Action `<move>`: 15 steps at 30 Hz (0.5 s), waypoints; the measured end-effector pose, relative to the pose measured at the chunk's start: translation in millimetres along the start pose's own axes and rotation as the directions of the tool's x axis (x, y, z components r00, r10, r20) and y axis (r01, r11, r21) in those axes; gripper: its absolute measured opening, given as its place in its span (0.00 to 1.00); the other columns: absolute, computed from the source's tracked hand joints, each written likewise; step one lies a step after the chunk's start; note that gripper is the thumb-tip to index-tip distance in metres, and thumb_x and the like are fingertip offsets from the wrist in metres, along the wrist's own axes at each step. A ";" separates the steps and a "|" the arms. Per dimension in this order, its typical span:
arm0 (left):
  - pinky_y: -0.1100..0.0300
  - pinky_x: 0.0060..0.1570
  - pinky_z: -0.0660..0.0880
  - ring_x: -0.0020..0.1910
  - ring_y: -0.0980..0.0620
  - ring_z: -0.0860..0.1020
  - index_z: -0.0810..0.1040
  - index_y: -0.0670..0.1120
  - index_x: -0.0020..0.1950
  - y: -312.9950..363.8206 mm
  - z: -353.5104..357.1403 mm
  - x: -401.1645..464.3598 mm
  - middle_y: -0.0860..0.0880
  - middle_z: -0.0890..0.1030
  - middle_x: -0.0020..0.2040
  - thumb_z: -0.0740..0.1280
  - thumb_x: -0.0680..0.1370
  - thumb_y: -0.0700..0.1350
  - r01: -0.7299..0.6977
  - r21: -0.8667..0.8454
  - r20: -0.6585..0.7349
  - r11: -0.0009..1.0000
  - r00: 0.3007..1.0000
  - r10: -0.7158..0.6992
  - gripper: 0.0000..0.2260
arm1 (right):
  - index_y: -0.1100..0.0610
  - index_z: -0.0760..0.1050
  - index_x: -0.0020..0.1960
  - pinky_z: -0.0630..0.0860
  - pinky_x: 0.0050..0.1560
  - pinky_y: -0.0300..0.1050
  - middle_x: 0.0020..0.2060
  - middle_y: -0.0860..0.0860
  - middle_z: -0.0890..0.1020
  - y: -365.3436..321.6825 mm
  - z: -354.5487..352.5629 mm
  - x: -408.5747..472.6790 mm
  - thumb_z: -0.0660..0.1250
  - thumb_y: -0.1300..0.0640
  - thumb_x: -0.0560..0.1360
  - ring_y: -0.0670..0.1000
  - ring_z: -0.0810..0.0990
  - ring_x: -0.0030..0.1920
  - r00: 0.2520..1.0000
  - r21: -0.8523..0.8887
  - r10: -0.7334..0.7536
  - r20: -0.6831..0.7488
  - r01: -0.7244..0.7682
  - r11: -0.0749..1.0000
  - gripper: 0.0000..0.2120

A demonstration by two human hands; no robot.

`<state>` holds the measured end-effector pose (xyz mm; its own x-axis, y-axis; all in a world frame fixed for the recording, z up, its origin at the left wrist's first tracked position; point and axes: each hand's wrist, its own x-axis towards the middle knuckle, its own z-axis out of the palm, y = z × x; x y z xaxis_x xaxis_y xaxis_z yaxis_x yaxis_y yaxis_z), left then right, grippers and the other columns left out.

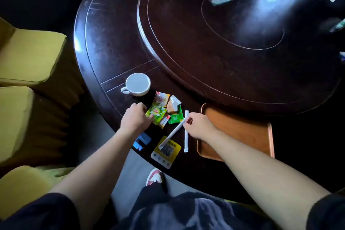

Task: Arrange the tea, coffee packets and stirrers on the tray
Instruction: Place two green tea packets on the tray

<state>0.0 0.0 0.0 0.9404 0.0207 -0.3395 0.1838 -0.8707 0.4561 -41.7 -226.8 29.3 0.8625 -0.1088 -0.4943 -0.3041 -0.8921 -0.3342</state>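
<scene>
Lime tea packet (155,115): pinched at its near corner by the left hand (135,117), top of a small heap
Other packets (169,106): red, orange and green ones, just past the left hand's fingers, touching each other
Wrapped stirrer (172,133): pinched at its top end by the right hand (198,126), tilted, low end on a yellow card (167,153)
Second stirrer (186,132): flat, partly under the right hand
Tray (242,129): brown, under the right wrist, bare
White cup (137,84): past the left hand
Blue packet (141,141): beside the left wrist
</scene>
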 end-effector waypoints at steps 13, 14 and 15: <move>0.50 0.48 0.76 0.55 0.41 0.79 0.72 0.46 0.60 18.2 10.5 21.1 0.45 0.80 0.54 0.71 0.67 0.56 0.085 0.003 0.055 0.996 0.995 -0.085 0.26 | 0.57 0.68 0.63 0.73 0.58 0.53 0.62 0.56 0.77 -42.1 18.5 52.4 0.79 0.37 0.62 0.59 0.74 0.64 0.981 0.004 0.176 -0.086 -0.176 0.984 0.39; 0.50 0.47 0.76 0.55 0.42 0.78 0.73 0.46 0.60 20.6 11.0 20.8 0.45 0.81 0.53 0.71 0.67 0.55 0.110 -0.010 0.059 0.994 0.992 -0.109 0.25 | 0.58 0.68 0.62 0.74 0.57 0.53 0.62 0.56 0.77 -42.2 19.7 55.7 0.80 0.39 0.61 0.60 0.74 0.64 0.976 0.028 0.202 -0.085 -0.201 0.979 0.39; 0.50 0.48 0.76 0.56 0.42 0.78 0.73 0.47 0.60 22.9 11.2 20.4 0.45 0.80 0.54 0.71 0.67 0.54 0.134 -0.020 0.058 0.991 0.989 -0.133 0.25 | 0.58 0.69 0.61 0.74 0.56 0.52 0.61 0.57 0.78 -42.4 19.4 58.2 0.81 0.40 0.60 0.60 0.75 0.63 0.971 0.053 0.224 -0.083 -0.221 0.974 0.39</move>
<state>20.2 -25.0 -5.7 0.8893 0.1073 -0.4445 0.3140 -0.8501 0.4228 13.5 -186.8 -0.9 0.8026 -0.3422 -0.4886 -0.5078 -0.8217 -0.2587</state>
